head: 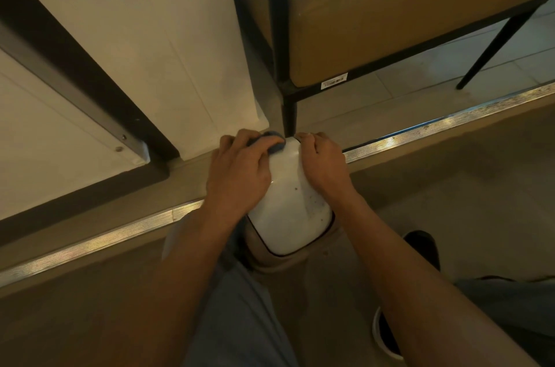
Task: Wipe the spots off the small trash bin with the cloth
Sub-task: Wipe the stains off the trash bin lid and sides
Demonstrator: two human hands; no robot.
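A grey-beige tiled floor (90, 321) fills most of the view, crossed by a ribbed metal threshold strip (450, 123) that runs from lower left to upper right. Above the strip on the left stands a white panelled door (168, 36) with a dark frame bar (75, 66) slanting across it. To the right is a tan wooden cabinet on a black metal frame (390, 12); one black leg (289, 117) comes down just behind the bin and another angled leg (495, 48) stands well apart on pale tiles. A small white barcode label (334, 80) sits on the cabinet's lower edge.

The person's legs in grey-blue trousers (240, 321) show at the bottom, and a dark shoe with a white sole (387, 333) lies at the lower right.

The small white plastic trash bin (288, 210) is tipped toward the camera between the two forearms, lying across the threshold strip, its side showing small brown spots (312, 201). The left hand (240, 171) rests on the bin's left side, its fingers (231, 141) curled over a bunched blue cloth (274, 146) that it presses against the far upper edge of the bin. The right hand (322, 168) holds the bin's right side, its fingers (306, 138) curled round the far edge, close together
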